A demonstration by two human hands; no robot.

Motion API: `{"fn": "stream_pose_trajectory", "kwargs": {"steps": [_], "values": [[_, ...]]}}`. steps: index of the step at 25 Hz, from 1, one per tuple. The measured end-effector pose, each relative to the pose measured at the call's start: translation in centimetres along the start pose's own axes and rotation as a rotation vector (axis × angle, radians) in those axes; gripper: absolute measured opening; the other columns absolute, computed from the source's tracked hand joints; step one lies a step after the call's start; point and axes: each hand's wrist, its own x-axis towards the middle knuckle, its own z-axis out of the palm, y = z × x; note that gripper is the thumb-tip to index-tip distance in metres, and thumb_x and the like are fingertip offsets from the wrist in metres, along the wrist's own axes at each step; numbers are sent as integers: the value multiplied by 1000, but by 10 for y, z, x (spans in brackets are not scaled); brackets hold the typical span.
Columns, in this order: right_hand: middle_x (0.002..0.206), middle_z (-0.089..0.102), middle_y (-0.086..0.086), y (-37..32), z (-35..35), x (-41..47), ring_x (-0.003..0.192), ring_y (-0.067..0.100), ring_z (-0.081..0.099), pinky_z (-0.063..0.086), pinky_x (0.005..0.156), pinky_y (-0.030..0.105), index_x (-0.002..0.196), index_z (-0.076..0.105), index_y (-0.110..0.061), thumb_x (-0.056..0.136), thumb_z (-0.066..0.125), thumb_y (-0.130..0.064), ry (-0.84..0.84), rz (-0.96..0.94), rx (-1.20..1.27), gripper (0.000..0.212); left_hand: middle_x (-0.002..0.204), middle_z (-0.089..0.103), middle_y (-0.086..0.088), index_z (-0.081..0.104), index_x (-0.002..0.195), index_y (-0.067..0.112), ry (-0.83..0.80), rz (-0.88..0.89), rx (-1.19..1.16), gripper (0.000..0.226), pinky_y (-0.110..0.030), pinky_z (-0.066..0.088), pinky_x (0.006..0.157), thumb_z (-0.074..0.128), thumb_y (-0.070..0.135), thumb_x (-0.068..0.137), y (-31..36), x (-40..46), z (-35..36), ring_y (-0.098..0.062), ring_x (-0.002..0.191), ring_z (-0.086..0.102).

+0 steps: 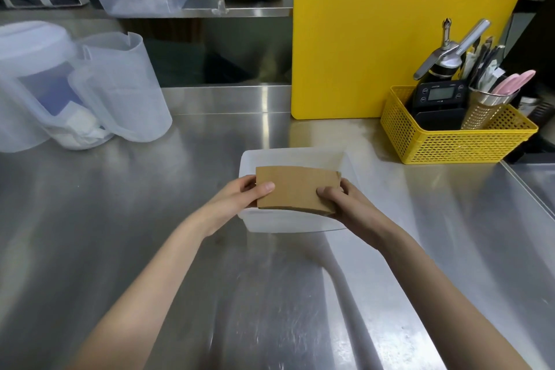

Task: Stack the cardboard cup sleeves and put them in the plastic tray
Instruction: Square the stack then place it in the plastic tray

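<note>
Bare steel worktop [270, 294] fills the lower frame, both forearms reaching in from the bottom corners. Mid-frame: left hand [237, 198] and right hand [345, 204] each pinch one end of the stack of cardboard cup sleeves [295, 189], thumbs on top, fingers under; both grips closed on it. Stack is flat, brown, held just above the near rim of the white plastic tray [339, 159], not yet down inside. How many sleeves, can't tell. No loose sleeves visible on the worktop, so this looks like the last step.

Risks: stack held only at the ends, so uneven release could fan or slide the sleeves; catching the near rim could tilt them or push the light tray.

Further back: yellow basket [450, 144] right, yellow cutting board [375, 39] behind, clear pitchers [90, 87] upper left.
</note>
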Motion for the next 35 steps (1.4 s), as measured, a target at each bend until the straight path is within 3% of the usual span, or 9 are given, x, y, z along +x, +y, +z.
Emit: {"fn": "stream_pose_trajectory", "kwargs": {"steps": [3, 7, 12, 14, 17, 25, 30, 33, 35], "values": [[113, 56, 4, -11, -8, 18, 96, 13, 59, 45, 101, 33, 123, 43, -11, 76, 64, -35, -9, 0, -38, 57, 118, 66, 4, 59, 111, 28, -15, -6, 35, 51, -34, 39, 108, 64, 56, 69, 13, 24, -12, -12, 110, 61], [100, 58, 6, -22, -13, 42, 90, 15, 58, 49, 96, 33, 114, 51, -4, 56, 63, -48, -78, 23, -164, 73, 111, 66, 0, 52, 121, 14, 24, -67, 45, 67, -35, 41, 106, 68, 49, 66, 27, 63, -29, -17, 107, 62], [98, 59, 10, -23, -19, 73, 95, 20, 57, 44, 106, 39, 108, 58, 3, 57, 62, -47, -151, 133, -200, 72, 102, 62, -2, 54, 114, 8, -36, -139, 7, 38, -24, 46, 94, 61, 28, 82, 36, 100, -37, -13, 98, 60], [100, 59, 6, -18, -18, 79, 94, 15, 57, 47, 101, 33, 105, 58, -5, 61, 61, -47, -199, 187, -269, 61, 98, 63, -2, 57, 110, 9, -82, -193, 4, 28, -19, 48, 87, 58, 23, 85, 38, 112, -37, -11, 92, 59], [100, 55, -1, -11, -14, 85, 92, 10, 53, 45, 91, 27, 102, 53, -15, 80, 55, -42, -267, 272, -396, 35, 104, 61, -8, 59, 109, 4, -134, -264, 98, 30, -27, 46, 97, 58, 23, 86, 37, 130, -36, -17, 98, 57], [86, 59, 5, -3, 7, 102, 76, 15, 54, 37, 77, 25, 91, 59, -14, 67, 47, -47, -396, 428, -406, 41, 93, 62, -2, 59, 87, 12, -201, -400, 282, 15, -35, 40, 108, 54, 26, 86, 18, 157, -28, -16, 97, 56], [83, 58, 6, 6, 16, 110, 76, 19, 53, 35, 64, 23, 88, 57, -13, 65, 49, -45, -420, 498, -452, 40, 81, 53, 6, 56, 79, 20, -276, -482, 448, 18, -25, 39, 85, 48, 33, 87, 13, 161, -27, -9, 82, 49], [69, 51, 2, 11, 20, 114, 61, 14, 47, 31, 55, 21, 84, 53, -12, 64, 51, -43, -436, 530, -425, 36, 85, 53, 8, 56, 90, 18, -294, -505, 510, 19, -23, 37, 87, 45, 33, 87, 8, 164, -27, -11, 92, 49], [68, 51, 2, 14, 21, 116, 59, 13, 47, 32, 52, 19, 86, 53, -12, 67, 52, -41, -426, 550, -392, 35, 82, 52, 7, 55, 81, 21, -290, -501, 543, 18, -24, 39, 89, 44, 34, 86, 5, 165, -24, -13, 92, 49]]}}
